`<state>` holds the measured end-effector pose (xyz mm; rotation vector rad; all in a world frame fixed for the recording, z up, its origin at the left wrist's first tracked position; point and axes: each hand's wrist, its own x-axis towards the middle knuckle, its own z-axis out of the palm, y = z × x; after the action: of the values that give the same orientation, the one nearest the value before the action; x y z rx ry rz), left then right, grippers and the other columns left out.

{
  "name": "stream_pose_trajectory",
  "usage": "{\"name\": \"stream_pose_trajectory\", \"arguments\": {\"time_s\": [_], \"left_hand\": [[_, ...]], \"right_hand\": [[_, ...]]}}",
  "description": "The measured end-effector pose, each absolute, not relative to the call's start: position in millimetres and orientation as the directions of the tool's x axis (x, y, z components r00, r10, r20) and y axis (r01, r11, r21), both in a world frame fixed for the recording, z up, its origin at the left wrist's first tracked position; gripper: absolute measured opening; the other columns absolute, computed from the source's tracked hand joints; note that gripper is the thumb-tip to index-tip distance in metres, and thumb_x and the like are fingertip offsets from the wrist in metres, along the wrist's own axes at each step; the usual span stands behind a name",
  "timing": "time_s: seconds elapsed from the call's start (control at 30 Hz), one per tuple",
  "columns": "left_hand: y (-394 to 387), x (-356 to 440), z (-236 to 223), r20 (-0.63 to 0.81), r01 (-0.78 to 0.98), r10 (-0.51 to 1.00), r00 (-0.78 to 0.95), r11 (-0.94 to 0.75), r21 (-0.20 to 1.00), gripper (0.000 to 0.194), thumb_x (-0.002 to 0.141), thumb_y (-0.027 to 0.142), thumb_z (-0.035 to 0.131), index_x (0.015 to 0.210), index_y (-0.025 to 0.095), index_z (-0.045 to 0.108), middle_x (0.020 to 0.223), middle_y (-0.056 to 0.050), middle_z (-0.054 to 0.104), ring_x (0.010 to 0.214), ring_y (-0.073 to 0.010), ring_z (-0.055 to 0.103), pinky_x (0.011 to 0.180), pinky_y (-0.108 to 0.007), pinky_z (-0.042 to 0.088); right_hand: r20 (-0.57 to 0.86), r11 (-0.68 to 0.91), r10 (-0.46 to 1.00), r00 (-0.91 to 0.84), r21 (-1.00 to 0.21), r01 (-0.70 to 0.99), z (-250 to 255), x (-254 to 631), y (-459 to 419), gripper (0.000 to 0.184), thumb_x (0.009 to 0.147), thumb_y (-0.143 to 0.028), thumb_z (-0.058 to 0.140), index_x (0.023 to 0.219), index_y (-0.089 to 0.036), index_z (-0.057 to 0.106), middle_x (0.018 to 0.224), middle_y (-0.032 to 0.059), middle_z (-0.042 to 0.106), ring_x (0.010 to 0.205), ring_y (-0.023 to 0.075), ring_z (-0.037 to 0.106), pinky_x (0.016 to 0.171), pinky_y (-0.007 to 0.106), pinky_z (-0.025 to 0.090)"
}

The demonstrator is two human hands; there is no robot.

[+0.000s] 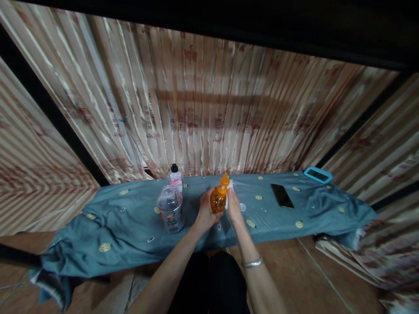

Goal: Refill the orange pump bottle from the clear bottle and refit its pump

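My left hand [205,213] is wrapped round a translucent orange squeeze bottle [218,201] with an orange spout cap, held nearly upright over the cloth-covered bench. Close on its other side, my right hand [234,205] has its fingers closed on a white tissue-like piece [230,185] beside the bottle. How far this piece touches the bottle is hidden by the fingers. A small whitish disc [242,207] lies on the cloth just right of that hand.
Left of my hands stand a clear plastic cup [173,216] and, behind it, a black-capped bottle [176,179]. A dark phone [282,196] and a blue-framed device [317,175] lie to the right on the teal cloth [131,226]. Striped curtains [203,109] hang behind.
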<state>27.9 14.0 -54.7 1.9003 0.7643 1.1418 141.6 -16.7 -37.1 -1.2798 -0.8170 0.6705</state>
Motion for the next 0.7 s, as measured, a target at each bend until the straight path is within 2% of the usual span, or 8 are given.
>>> {"name": "stream_pose_trajectory", "arguments": {"time_s": [0.07,0.13,0.2,0.27,0.37,0.47,0.57,0.7], "left_hand": [[18.1,26.2,-51.8,0.444,0.126,0.776,0.447,-0.546,0.828,0.078,0.054,0.016,0.074,0.126,0.020,0.046,0.124,-0.010,0.052,0.118,-0.0328,0.048,0.105,-0.053,0.035],[23.5,21.8,-48.5,0.424,0.144,0.771,0.475,-0.543,0.827,0.079,0.052,0.017,0.077,0.126,0.021,0.048,0.123,-0.010,0.053,0.118,-0.0336,0.047,0.104,-0.053,0.035],[27.0,14.6,-47.3,0.389,0.170,0.786,0.481,-0.519,0.838,0.085,0.052,0.018,0.078,0.130,0.023,0.045,0.121,-0.010,0.054,0.116,-0.0322,0.049,0.103,-0.052,0.037],[25.2,6.8,-50.3,0.359,0.201,0.835,0.417,-0.470,0.859,0.089,0.057,0.022,0.078,0.135,0.023,0.037,0.118,-0.008,0.055,0.108,-0.0290,0.054,0.098,-0.051,0.042],[9.6,2.4,-61.5,0.331,0.206,0.873,0.357,-0.419,0.884,0.074,0.067,0.023,0.071,0.133,0.020,0.038,0.120,-0.010,0.054,0.113,-0.0283,0.053,0.100,-0.050,0.041],[-13.7,11.9,-73.4,0.351,0.166,0.897,0.267,-0.402,0.901,0.059,0.078,0.022,0.059,0.133,0.017,0.038,0.132,-0.014,0.048,0.127,-0.0289,0.045,0.110,-0.050,0.032],[-28.3,27.8,-77.9,0.334,0.097,0.912,0.236,-0.364,0.926,0.083,0.074,0.025,0.064,0.144,0.017,0.019,0.147,-0.017,0.030,0.139,-0.0306,0.030,0.115,-0.049,0.024],[-23.7,41.6,-73.6,0.273,-0.004,0.924,0.269,-0.283,0.959,0.111,0.058,0.022,0.078,0.146,0.021,0.011,0.149,-0.016,0.027,0.140,-0.0329,0.026,0.116,-0.051,0.022]], "right_hand": [[0.141,0.172,0.860,0.491,-0.985,-0.018,-22.2,155.3,-7.2,0.043,0.086,-0.054,0.049,0.103,-0.017,0.061,0.108,0.0059,0.064,0.101,0.0187,0.059,0.094,0.045,0.044],[0.117,0.155,0.900,0.419,-0.986,-0.057,-14.6,164.6,-1.2,0.039,0.085,-0.052,0.053,0.097,-0.016,0.062,0.098,0.0037,0.065,0.090,0.0163,0.062,0.085,0.040,0.048],[0.089,0.137,0.918,0.387,-0.986,-0.098,-16.1,167.5,0.0,0.036,0.085,-0.050,0.054,0.096,-0.016,0.062,0.096,0.0031,0.065,0.087,0.0151,0.062,0.082,0.038,0.050],[0.053,0.123,0.911,0.409,-0.982,-0.145,-25.8,164.1,-3.2,0.037,0.086,-0.050,0.053,0.097,-0.016,0.061,0.096,0.0032,0.065,0.086,0.0147,0.061,0.081,0.037,0.050],[-0.007,0.118,0.867,0.498,-0.968,-0.219,-47.6,151.2,-12.2,0.043,0.087,-0.055,0.047,0.100,-0.017,0.061,0.097,0.0036,0.064,0.085,0.0149,0.061,0.081,0.038,0.050],[-0.039,0.130,0.826,0.563,-0.957,-0.258,-61.2,139.0,-21.4,0.049,0.087,-0.059,0.042,0.104,-0.017,0.059,0.099,0.0047,0.064,0.087,0.0158,0.062,0.083,0.040,0.049],[0.000,0.149,0.824,0.567,-0.965,-0.216,-52.6,138.3,-26.2,0.049,0.087,-0.059,0.043,0.106,-0.017,0.059,0.103,0.0054,0.064,0.094,0.0172,0.061,0.089,0.042,0.046],[0.097,0.153,0.882,0.461,-0.984,-0.086,-20.1,152.7,-20.2,0.042,0.086,-0.054,0.050,0.098,-0.017,0.063,0.101,0.0041,0.065,0.099,0.0181,0.060,0.095,0.045,0.042]]}}
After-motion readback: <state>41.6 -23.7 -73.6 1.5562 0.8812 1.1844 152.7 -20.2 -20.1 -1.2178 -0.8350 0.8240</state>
